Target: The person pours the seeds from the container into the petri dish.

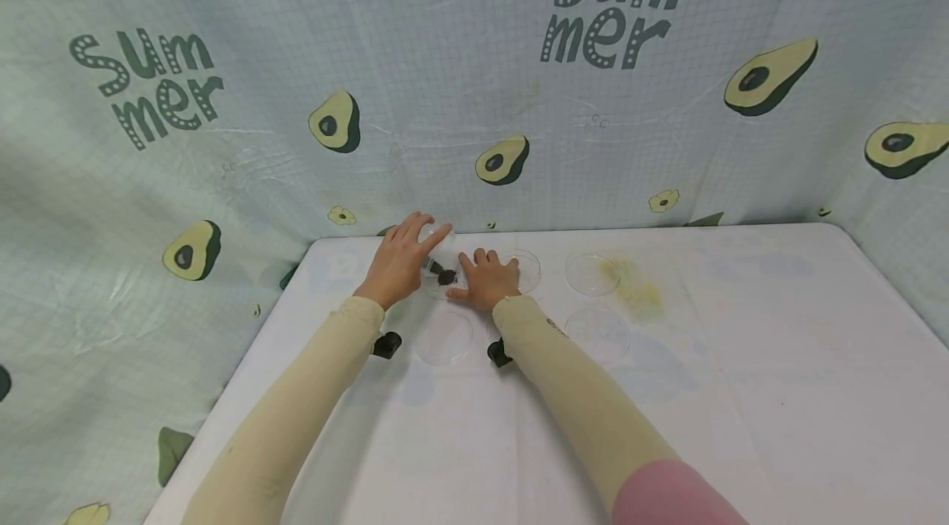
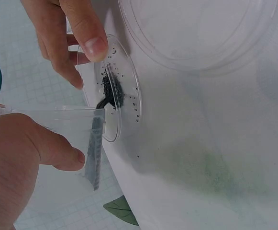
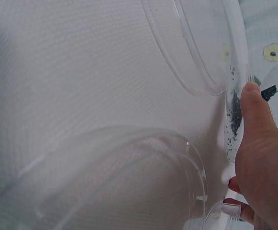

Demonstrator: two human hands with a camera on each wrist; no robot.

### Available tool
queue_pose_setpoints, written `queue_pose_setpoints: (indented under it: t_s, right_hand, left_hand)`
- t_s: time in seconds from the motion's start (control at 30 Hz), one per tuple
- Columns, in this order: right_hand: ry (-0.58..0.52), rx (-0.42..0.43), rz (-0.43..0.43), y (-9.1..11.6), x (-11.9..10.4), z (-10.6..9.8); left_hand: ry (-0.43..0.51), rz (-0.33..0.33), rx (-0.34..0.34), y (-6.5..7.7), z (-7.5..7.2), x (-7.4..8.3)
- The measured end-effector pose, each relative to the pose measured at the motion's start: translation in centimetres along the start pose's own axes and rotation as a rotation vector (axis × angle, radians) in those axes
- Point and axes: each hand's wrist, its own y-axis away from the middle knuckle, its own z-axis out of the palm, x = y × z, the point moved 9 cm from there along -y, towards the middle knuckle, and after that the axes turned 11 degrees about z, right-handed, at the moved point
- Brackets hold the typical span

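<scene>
My left hand [image 1: 398, 265] grips a clear plastic container [image 2: 67, 115] tilted over a petri dish [image 2: 132, 103]. Black granules [image 2: 94, 153] lie along the container's lower side, and a dark stream of them runs from its mouth. Under that mouth, a black heap [image 2: 114, 90] sits in the dish with loose grains scattered around it. From the right side, my right hand [image 1: 491, 282] holds the dish at its rim; its thumb [image 3: 253, 103] lies at the edge in the right wrist view, other fingers partly hidden behind.
More clear round dishes stand on the white table: one in front [image 1: 445, 363], one just right of my right hand [image 1: 535, 282], and two further right, the back one [image 1: 592, 292] and the front one [image 1: 597, 358]. A patterned curtain [image 1: 415, 179] hangs behind the table.
</scene>
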Motion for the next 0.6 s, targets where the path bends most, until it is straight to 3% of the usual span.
queue_pose_setpoints:
  t_s: [0.6]
  right_hand:
    - [-0.027, 0.029, -0.014, -0.09, 0.01, 0.31]
  left_hand:
    - [0.019, -0.023, 0.015, 0.48, -0.27, -0.31]
